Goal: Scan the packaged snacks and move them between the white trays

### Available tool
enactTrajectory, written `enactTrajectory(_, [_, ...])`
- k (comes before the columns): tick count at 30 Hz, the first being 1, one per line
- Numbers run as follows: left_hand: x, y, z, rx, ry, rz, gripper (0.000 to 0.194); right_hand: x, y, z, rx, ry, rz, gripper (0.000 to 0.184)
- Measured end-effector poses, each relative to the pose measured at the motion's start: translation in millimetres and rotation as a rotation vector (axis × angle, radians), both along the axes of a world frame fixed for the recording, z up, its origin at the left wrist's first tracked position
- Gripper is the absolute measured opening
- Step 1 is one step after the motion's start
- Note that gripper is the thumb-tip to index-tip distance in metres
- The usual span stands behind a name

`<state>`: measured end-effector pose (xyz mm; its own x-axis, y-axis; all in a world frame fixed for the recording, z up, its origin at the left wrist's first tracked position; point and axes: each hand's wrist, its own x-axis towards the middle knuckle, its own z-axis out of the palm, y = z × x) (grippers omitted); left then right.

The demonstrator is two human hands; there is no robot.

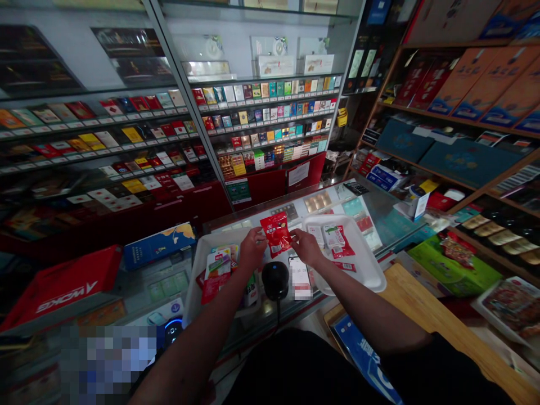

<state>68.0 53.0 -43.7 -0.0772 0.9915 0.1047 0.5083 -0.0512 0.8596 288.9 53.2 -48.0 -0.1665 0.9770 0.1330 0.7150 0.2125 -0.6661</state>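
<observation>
Two hands share one red packet [276, 233], held up over the surface [403, 222] between your two trays. Your left hand [253, 243] has its fingers curled in, pinching the packet's left edge; your right hand [304, 246] pinches the opposite edge, thumb and fingers nearly together. Gripping it by the sides probably keeps it level and leaves its printed front uncovered. Just below the packet, between your forearms, stands a dark rounded device [275, 280] with a small blue light on top, and a lit phone [299, 275] lies just beside it, below your right hand, perhaps so that you can glance at its screen. Beneath and outside your left hand, the left tray [197, 247] holds a loose heap of packets [218, 264]; beyond your right hand, the right tray [366, 259] carries white boxes [333, 236] and more red packaging, the pair likely flanking you for easy reach. Farther out, a blue box [160, 246] lies left of your left hand, a calculator [355, 188] sits past the right tray, and rows of small packs [270, 89] fill the shelves ahead.
</observation>
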Motion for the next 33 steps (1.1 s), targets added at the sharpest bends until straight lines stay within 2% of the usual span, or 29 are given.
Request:
enactTrajectory(4, [22, 3, 11.0, 0.005, 0.016, 0.028, 0.046, 18, -1, 7.4, 0.004, 0.019, -0.064, 0.022])
enactTrajectory(14, [99, 4, 27.8, 0.045, 0.044, -0.113, 0.041, 88, -22, 25.0, 0.003, -0.021, -0.230, 0.005])
enactTrajectory(18, [138, 0, 27.0, 0.003, 0.037, -0.164, 0.041, 124, -34, 20.8, 0.000, -0.069, -0.294, 0.012])
enactTrajectory(23, [185, -8, 10.8, -0.107, 0.019, -0.227, 0.039, 167, -47, 8.3, -0.122, -0.200, -0.394, 0.021])
enactTrajectory(28, [227, -21, -21.6, -0.201, 0.042, -0.249, 0.032, 195, -61, 2.4, -0.207, -0.467, -0.375, 0.028])
enactTrajectory(33, [256, -37, -51.3, -0.267, 0.047, -0.231, 0.032, 208, -74, -1.5, -0.243, -0.688, -0.380, 0.031])
